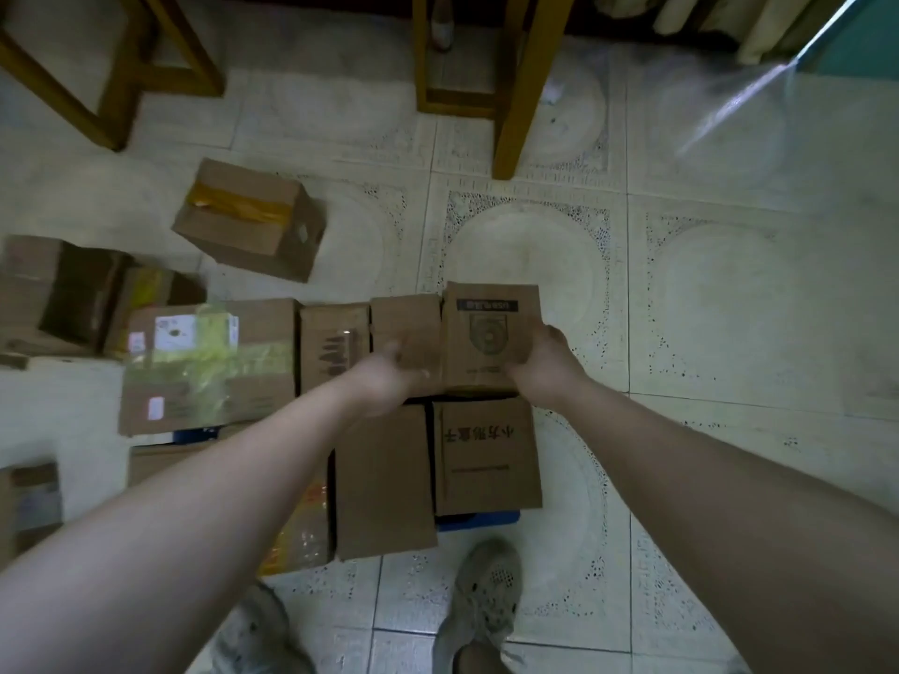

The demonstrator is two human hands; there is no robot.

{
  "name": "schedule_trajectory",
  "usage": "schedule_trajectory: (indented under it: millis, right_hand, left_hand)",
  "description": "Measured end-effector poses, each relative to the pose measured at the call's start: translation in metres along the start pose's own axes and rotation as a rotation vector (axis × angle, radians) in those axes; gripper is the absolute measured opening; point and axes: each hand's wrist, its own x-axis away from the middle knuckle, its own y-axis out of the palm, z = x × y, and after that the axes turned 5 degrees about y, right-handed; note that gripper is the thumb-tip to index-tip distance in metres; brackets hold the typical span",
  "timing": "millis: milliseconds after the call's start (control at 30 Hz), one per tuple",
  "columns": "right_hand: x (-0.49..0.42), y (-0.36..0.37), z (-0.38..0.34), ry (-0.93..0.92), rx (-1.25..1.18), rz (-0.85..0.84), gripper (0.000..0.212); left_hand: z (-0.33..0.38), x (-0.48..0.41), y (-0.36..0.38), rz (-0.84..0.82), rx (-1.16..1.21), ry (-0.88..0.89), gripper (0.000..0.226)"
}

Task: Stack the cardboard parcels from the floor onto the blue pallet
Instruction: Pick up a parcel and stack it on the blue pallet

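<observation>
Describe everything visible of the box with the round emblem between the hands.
The brown cardboard parcel with the round emblem lies printed face up, with a dark label strip along its far edge and small print at its near edge. It looks closed and undented. It sits flat at the far right of the stack over the blue pallet, beside a plain brown parcel. The right hand grips its near right corner. The left hand is at its near left edge, its hold unclear.
</observation>
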Motion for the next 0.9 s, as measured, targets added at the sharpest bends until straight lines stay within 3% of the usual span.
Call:
schedule_trajectory:
  millis: [300,667,900]
  right_hand:
    - [0.186,-0.017,-0.143,-0.105,0.182,-0.004,0.067]
    - [0.397,0.107,-0.333,-0.266,0.131,0.052,0.067]
    - [0.452,0.14,-0.428,-0.43,0.222,0.034,0.066]
  left_hand:
    - [-0.016,0.212,-0.147,0.216,-0.12,0.006,0.071]
    - [-0.157,0.476,-0.339,0.369,-0.043,0.038,0.073]
    - [-0.212,0.542,-0.424,0.52,-0.011,0.004,0.068]
